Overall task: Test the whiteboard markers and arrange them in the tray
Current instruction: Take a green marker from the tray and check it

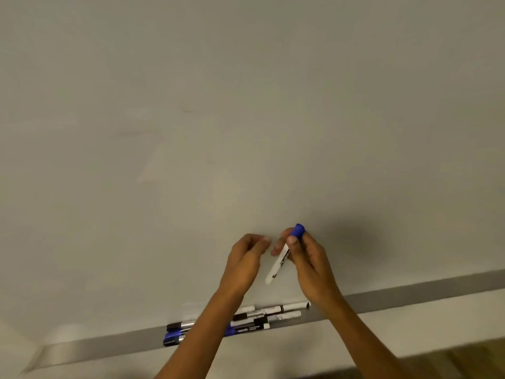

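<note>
A white marker with a blue cap (282, 257) is held upright in front of the whiteboard (246, 119), cap end up. My right hand (306, 263) grips it near the cap. Just left of the marker is my left hand (246, 258), fingers curled and apart, holding nothing. Below, several markers (240, 321) with black and blue caps lie in a loose pile on the grey tray (410, 299) along the board's bottom edge; my left forearm crosses over part of the pile.
The whiteboard fills most of the view and bears only faint smudges. The grey tray runs from lower left to right. A pale wall strip and a bit of wooden floor (464, 356) show below it.
</note>
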The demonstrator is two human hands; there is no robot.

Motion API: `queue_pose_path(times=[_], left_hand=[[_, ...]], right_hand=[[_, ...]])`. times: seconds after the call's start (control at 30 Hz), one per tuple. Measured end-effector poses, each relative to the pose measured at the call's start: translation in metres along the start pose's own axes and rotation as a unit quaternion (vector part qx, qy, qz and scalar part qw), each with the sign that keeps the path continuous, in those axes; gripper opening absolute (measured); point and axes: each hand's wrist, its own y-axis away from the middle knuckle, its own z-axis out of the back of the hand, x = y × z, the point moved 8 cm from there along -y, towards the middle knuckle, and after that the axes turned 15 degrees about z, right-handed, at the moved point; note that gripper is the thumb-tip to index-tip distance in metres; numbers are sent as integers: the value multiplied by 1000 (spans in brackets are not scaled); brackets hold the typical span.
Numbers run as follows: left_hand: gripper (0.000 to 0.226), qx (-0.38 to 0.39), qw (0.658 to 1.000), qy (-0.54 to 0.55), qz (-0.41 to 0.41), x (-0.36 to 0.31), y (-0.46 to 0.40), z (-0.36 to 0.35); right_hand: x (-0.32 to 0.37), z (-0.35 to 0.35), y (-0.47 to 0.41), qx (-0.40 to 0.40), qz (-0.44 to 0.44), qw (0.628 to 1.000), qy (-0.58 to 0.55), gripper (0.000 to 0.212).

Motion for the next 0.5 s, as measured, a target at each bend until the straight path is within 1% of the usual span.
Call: queue_pose_path(times=[0.03,0.07,0.13,0.17,0.27,0.37,0.43,0.5], left_hand=[[22,11,998,14,-54,-21,10,4],[28,38,994,27,-100,-39,22,5],[40,94,981,28,-165,-63,45,1],[42,110,976,28,-188,-69,55,0],[40,100,966,81,-226,-76,73,8],[38,94,957,127,-242,-79,82,24],[39,79,956,125,-252,-81,84,39],[40,65,957,126,-254,-81,82,55]], right_hand=[[9,-8,-1,-2,-1,1000,-15,26],[17,-17,-1,-3,0,1000,-27,26],[32,-38,1,-7,11,999,-33,26],[41,-48,0,-13,22,999,-20,24],[60,-70,-2,-29,52,998,2,24],[76,-89,-4,-9,74,997,-2,31],[80,-102,-4,19,50,998,-17,35],[75,-114,-3,43,-13,998,-32,36]])
